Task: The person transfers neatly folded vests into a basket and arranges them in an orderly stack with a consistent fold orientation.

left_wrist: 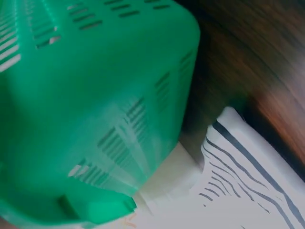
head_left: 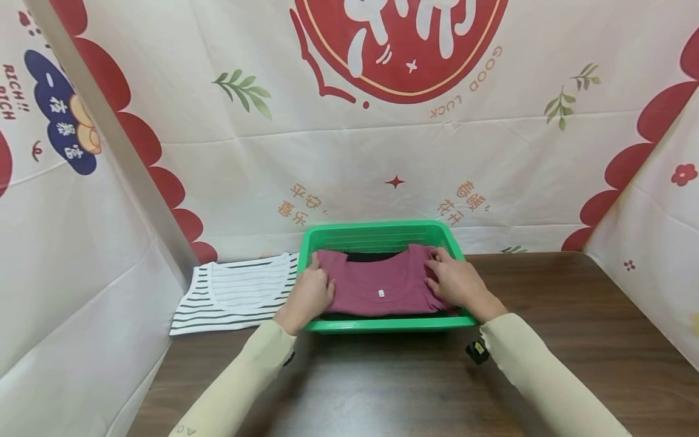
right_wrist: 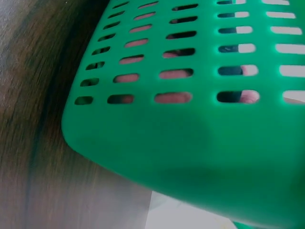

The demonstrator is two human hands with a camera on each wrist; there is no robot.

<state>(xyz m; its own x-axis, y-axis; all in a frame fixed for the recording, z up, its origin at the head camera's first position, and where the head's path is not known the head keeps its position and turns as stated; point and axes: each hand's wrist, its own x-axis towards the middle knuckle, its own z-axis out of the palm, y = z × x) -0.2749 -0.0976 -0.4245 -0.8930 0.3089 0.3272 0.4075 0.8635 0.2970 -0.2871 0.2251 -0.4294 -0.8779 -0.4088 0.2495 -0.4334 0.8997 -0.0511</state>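
Fingers [head_left: 315, 262] of the left hand [head_left: 307, 297] grasp the maroon shirt [head_left: 377, 284] at its 9 o'clock edge; those of the right hand [head_left: 460, 283] grasp it at 3. Shirt lies folded inside the green basket [head_left: 382, 325], neckline opening toward 12, small white label [head_left: 381, 293] toward 6. Dark cloth [head_left: 363, 257] beneath, showing along the 12 o'clock side. White striped top [head_left: 246, 290] beside the basket at 9, on the worktop [head_left: 371, 382]. Right wrist view: skin visible through basket slots. How deep the left fingers reach, cannot tell. Risks, as judged: uneven pull between 9 and 3 could skew the folds; fingers dug too deep could catch the dark cloth and rumple it; a forearm knocking the rim could nudge the basket onto the striped top.
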